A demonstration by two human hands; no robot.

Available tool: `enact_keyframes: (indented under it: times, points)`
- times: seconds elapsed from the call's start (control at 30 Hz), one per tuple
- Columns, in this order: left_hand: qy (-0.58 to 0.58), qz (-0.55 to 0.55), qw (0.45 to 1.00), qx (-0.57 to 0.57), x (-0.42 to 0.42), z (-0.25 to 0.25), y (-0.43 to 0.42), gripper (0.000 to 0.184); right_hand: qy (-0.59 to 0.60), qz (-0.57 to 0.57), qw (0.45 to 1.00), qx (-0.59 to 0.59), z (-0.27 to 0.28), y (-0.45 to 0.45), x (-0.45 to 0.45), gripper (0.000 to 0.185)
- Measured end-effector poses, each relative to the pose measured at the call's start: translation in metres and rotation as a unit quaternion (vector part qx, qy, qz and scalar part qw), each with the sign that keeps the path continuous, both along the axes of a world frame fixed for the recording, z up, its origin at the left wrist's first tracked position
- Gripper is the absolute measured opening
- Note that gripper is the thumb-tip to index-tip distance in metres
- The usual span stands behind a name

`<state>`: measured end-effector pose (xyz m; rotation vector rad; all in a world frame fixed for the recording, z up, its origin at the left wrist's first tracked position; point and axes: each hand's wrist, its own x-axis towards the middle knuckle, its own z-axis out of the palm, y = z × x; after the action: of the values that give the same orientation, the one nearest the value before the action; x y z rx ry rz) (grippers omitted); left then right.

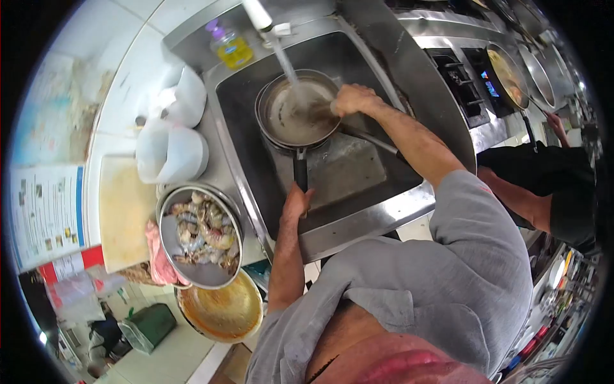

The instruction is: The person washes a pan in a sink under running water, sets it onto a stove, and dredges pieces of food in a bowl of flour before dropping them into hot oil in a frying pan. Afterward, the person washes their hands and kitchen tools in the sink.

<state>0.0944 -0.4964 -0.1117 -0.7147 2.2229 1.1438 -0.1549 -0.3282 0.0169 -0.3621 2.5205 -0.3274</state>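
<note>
1. The pan sits in the far half of the sink, under the tap, so the running water drops straight into it; what lies inside looks cloudy.
2. The left hand has its fingers closed round the near end of the black handle, presumably to stop the pan spinning.
3. The right hand works at the pan's right rim, fingers curled tight on what looks like a brown scrubber, too blurred to make out properly.
4. A second handle pokes out below, towards the sink's right edge; another pan seems stacked underneath, perhaps propping the first.
5. By the sink's far-left corner, the soap bottle stands on the table, handy for reaching; I can't read its label.
6. The printed sheet on the wall carries text and small pictures, illegible from here. I can read no brand anywhere.
</note>
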Motion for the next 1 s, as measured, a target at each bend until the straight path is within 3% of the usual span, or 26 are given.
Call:
enact_keyframes:
  times: [0.07, 0.13, 0.2, 0.23, 0.27, 0.3, 0.33, 0.4, 0.47, 0.53, 0.6, 0.63, 0.67, 0.7, 0.77, 0.8, 0.83, 0.9, 0.93, 1.0]
  points:
    - [-0.017, -0.002, 1.000, 0.010, -0.009, 0.018, -0.001, 0.050, 0.130, 0.031, 0.991, -0.026, -0.036, -0.009, -0.020, 0.023]
    - [-0.063, -0.079, 0.995, -0.005, -0.034, 0.044, -0.002, 0.044, 0.128, 0.088, 0.987, -0.050, -0.050, -0.039, 0.007, 0.024]
    - [0.110, -0.084, 0.983, -0.122, -0.072, 0.050, -0.021, 0.033, 0.118, 0.168, 0.975, -0.083, -0.046, -0.050, 0.014, 0.025]
    - [0.277, -0.042, 0.959, -0.053, -0.091, 0.076, -0.018, 0.028, 0.132, 0.189, 0.971, -0.064, -0.036, -0.040, 0.012, 0.026]
    - [0.251, -0.076, 0.959, -0.104, -0.129, 0.051, -0.040, 0.027, 0.148, 0.207, 0.966, -0.046, -0.030, -0.030, 0.008, 0.026]
    - [0.255, 0.061, 0.948, 0.178, -0.152, 0.080, -0.037, 0.019, 0.141, 0.175, 0.974, -0.030, -0.039, -0.021, -0.006, 0.028]
    - [0.285, 0.175, 0.892, 0.304, -0.176, 0.112, -0.027, 0.013, 0.128, 0.150, 0.980, -0.020, -0.031, -0.008, -0.008, 0.029]
    - [0.358, 0.192, 0.837, 0.367, -0.221, 0.140, -0.023, 0.017, 0.117, 0.128, 0.985, -0.010, -0.011, 0.004, 0.014, 0.029]
    - [0.374, 0.217, 0.787, 0.439, -0.262, 0.139, -0.025, 0.020, 0.104, 0.143, 0.983, 0.040, 0.001, 0.008, 0.052, 0.029]
    - [0.347, 0.271, 0.720, 0.536, -0.288, 0.134, -0.023, 0.019, 0.028, 0.177, 0.984, -0.004, -0.001, -0.016, 0.068, 0.030]
    - [0.347, 0.247, 0.763, 0.486, -0.290, 0.123, -0.007, 0.020, 0.023, 0.167, 0.984, -0.049, -0.054, -0.043, 0.042, 0.033]
    - [0.350, 0.216, 0.814, 0.410, -0.276, 0.123, 0.003, 0.017, 0.012, 0.078, 0.992, -0.095, -0.076, -0.054, 0.022, 0.035]
    - [0.395, 0.126, 0.877, 0.244, -0.266, 0.101, 0.004, 0.017, -0.002, -0.012, 0.990, -0.139, -0.087, -0.060, 0.014, 0.037]
    - [0.457, 0.121, 0.881, -0.001, -0.233, 0.095, 0.014, 0.019, -0.007, -0.001, 0.990, -0.142, -0.080, -0.053, 0.020, 0.037]
    - [0.417, 0.055, 0.892, -0.165, -0.160, 0.075, 0.008, 0.037, 0.050, -0.213, 0.937, -0.272, -0.052, -0.026, 0.035, 0.048]
    - [0.329, 0.044, 0.920, -0.207, -0.121, 0.057, 0.006, 0.053, 0.055, -0.207, 0.937, -0.277, -0.075, -0.028, 0.032, 0.048]
    - [0.257, 0.012, 0.917, -0.304, -0.086, 0.034, 0.010, 0.068, 0.043, -0.264, 0.902, -0.339, -0.123, -0.034, 0.034, 0.056]
    - [0.078, -0.026, 0.960, -0.268, -0.031, 0.010, 0.023, 0.076, 0.018, -0.319, 0.865, -0.387, -0.148, -0.041, 0.048, 0.067]
    - [0.073, -0.023, 0.961, -0.267, -0.027, 0.006, 0.020, 0.076, -0.079, -0.306, 0.854, -0.413, -0.132, -0.056, 0.051, 0.069]
    - [-0.059, -0.011, 0.994, -0.092, -0.028, -0.001, 0.010, 0.076, -0.266, -0.275, 0.803, -0.457, -0.099, -0.080, 0.054, 0.073]
